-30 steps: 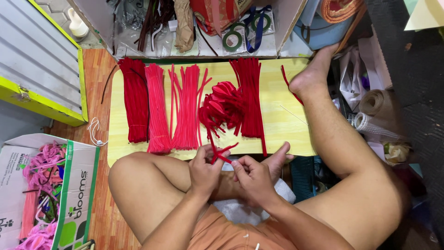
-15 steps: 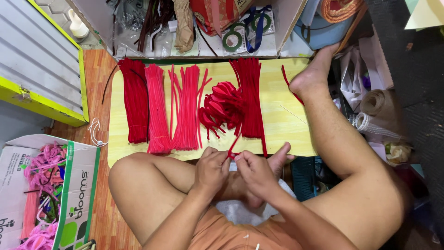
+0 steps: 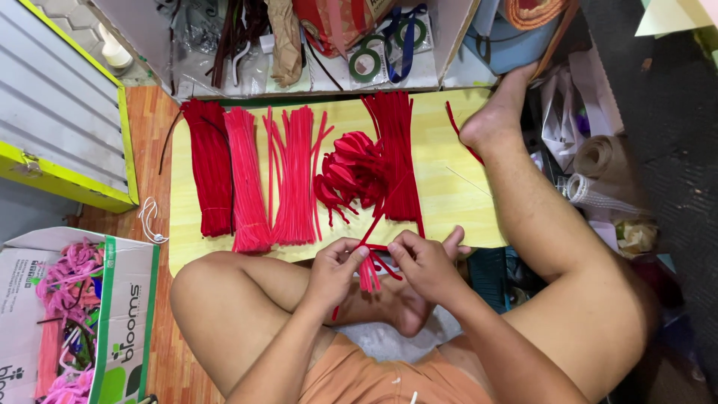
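Observation:
My left hand [image 3: 335, 269] and my right hand [image 3: 425, 263] meet over my crossed legs, both pinching a small bunch of red pipe cleaners [image 3: 369, 271]; one long stem rises from it toward the board. On the yellow board [image 3: 441, 196] in front lie a dark red bundle [image 3: 211, 170], a pink-red bundle [image 3: 247, 179], a bright red bundle [image 3: 295, 178], a heap of bent red loops [image 3: 350, 170] and another dark red bundle [image 3: 398, 153]. My right foot [image 3: 495, 118] rests on the board's far right corner.
A cardboard box [image 3: 112, 314] with pink pipe cleaners sits at lower left. An open box of ribbons, tape rolls and tools [image 3: 314, 45] stands behind the board. Paper rolls and bags [image 3: 598, 172] crowd the right. A yellow-edged panel [image 3: 67, 120] is at left.
My hands have shifted slightly and closed together on the small bunch; a long red stem now stands up from it toward the board.

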